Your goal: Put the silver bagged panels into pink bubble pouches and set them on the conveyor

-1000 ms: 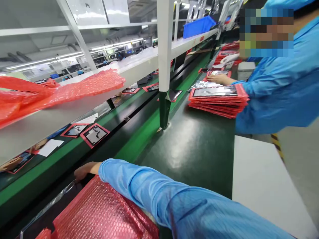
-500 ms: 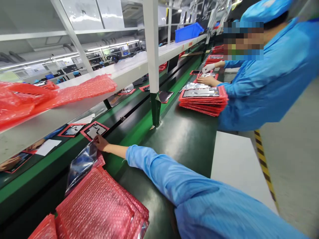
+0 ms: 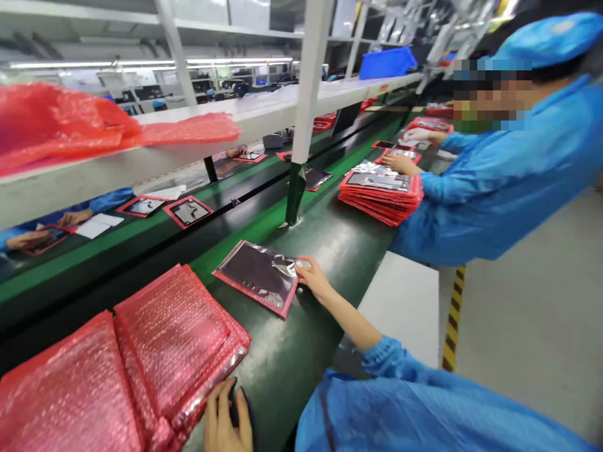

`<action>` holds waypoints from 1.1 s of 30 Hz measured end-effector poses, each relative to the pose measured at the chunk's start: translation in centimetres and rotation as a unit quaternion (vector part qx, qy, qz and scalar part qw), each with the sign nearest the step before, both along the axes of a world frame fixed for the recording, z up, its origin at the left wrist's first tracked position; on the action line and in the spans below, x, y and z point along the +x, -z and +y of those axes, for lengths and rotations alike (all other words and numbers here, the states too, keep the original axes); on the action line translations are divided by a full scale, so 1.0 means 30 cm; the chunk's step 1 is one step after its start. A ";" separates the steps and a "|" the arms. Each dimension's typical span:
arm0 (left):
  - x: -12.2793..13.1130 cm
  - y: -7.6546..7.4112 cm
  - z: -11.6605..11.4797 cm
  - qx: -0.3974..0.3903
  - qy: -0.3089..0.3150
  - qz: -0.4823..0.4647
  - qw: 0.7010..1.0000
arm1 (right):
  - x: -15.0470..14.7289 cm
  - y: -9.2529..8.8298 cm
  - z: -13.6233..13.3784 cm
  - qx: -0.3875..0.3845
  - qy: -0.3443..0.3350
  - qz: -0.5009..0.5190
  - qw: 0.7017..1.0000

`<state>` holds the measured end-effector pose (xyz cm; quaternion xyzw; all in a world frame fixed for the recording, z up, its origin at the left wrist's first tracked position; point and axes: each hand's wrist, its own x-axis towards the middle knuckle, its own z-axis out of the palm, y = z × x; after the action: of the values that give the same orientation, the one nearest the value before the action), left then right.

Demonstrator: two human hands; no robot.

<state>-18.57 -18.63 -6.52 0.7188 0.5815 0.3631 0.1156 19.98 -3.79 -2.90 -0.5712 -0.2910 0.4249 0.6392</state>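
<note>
My right hand (image 3: pixel 315 280) pinches the near right edge of a dark flat screen panel (image 3: pixel 257 270) under shiny clear film. The panel lies on a red bubble-wrap sheet or bag, on the dark green bench. At the bottom of the view, my left hand (image 3: pixel 228 420) has its fingers apart and holds nothing. Those fingers are beside the front edge of a stack of red bubble-wrap bags (image 3: pixel 172 333); whether they touch it I cannot tell. Another pile of red bubble-wrap bags (image 3: pixel 66 383) lies to the left.
A white post (image 3: pixel 311 81) rises from the bench. A white shelf (image 3: pixel 264 122) carries red bubble wrap (image 3: pixel 61 125) and a blue bin (image 3: pixel 387 63). A co-worker (image 3: pixel 513 169) in blue stands right, behind a stack of red-wrapped panels (image 3: pixel 380 191). Another person's hands (image 3: pixel 78 216) are across the belt.
My right hand has come back from the far belt towards me with the film-covered panel, now on the bench. My left hand has come into view. The camera has turned slightly.
</note>
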 end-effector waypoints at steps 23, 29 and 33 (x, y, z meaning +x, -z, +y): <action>0.517 -0.215 0.409 -0.059 0.118 0.322 0.937 | 0.147 0.061 -0.147 -0.012 0.115 -0.188 0.975; 0.532 -0.178 0.458 0.007 0.166 0.377 0.911 | 0.251 0.049 -0.151 0.028 0.241 -0.154 0.958; 0.547 -0.200 0.462 0.006 0.184 0.390 0.902 | 0.379 0.038 -0.182 0.022 0.325 -0.085 0.942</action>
<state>-2.15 -4.76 -0.52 0.8977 0.4355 0.0293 -0.0602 31.36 -9.24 -4.05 -0.6542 -0.1516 0.1375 0.7281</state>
